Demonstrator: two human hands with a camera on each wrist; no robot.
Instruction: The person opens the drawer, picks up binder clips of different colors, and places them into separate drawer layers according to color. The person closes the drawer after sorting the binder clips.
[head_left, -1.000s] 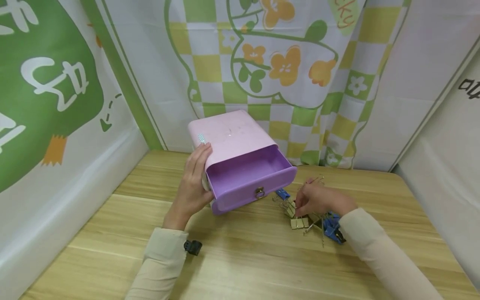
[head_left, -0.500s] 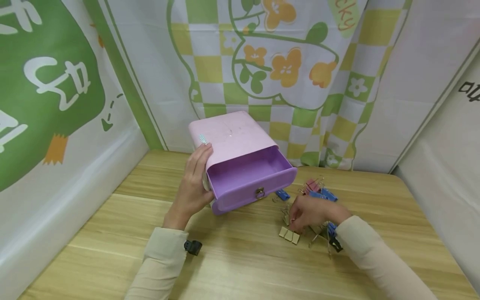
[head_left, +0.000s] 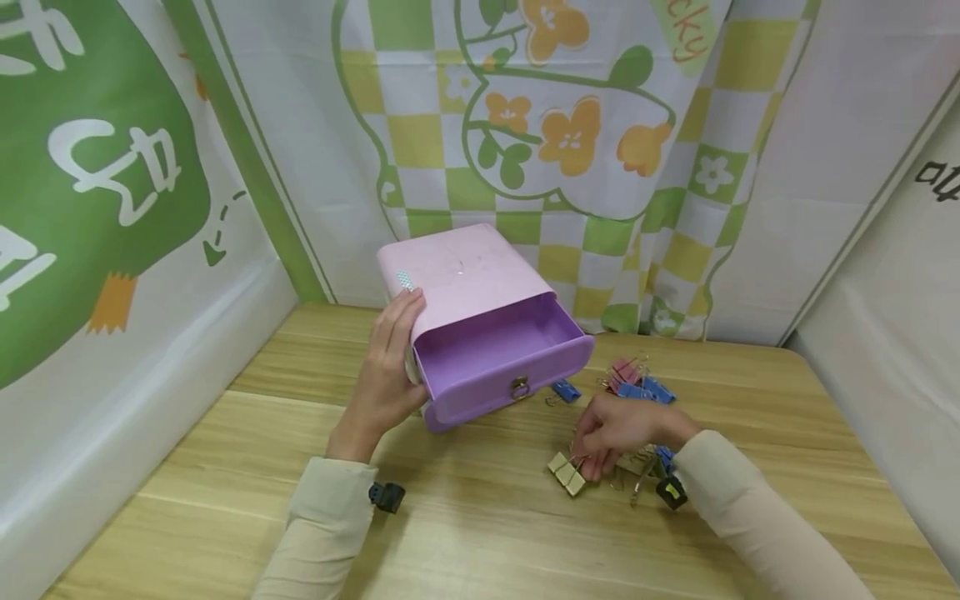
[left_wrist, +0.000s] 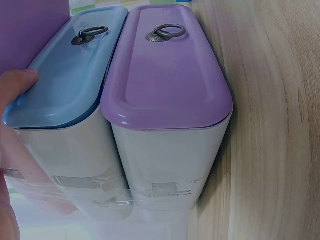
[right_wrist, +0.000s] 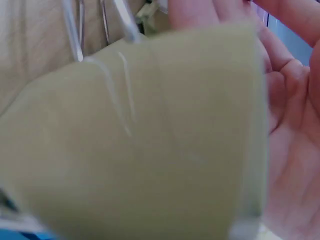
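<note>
My left hand [head_left: 382,375] grips the left side of a pink drawer unit [head_left: 465,267], its thumb against the closed blue drawer front [left_wrist: 70,70] in the left wrist view. The unit's purple drawer [head_left: 510,379] is pulled out, its visible inside bare. To the right, my right hand [head_left: 615,429] pinches the wire handles of a gold binder clip [head_left: 566,475] low over the table. Another gold clip [head_left: 636,460] lies partly hidden beneath this hand. A blurred gold clip body [right_wrist: 140,140] fills much of the right wrist view, in front of the palm.
Behind the right hand lie a pink binder clip [head_left: 624,373] and blue clips [head_left: 656,389]. A single blue clip [head_left: 566,390] sits close to the drawer's corner. A closed purple drawer [left_wrist: 170,85] is lowest in the unit, by the wooden table [left_wrist: 270,130].
The right hand has come toward me and slightly left, bringing the gold clip out of the pile. The pink and blue clips behind it are uncovered. The left hand keeps its place.
</note>
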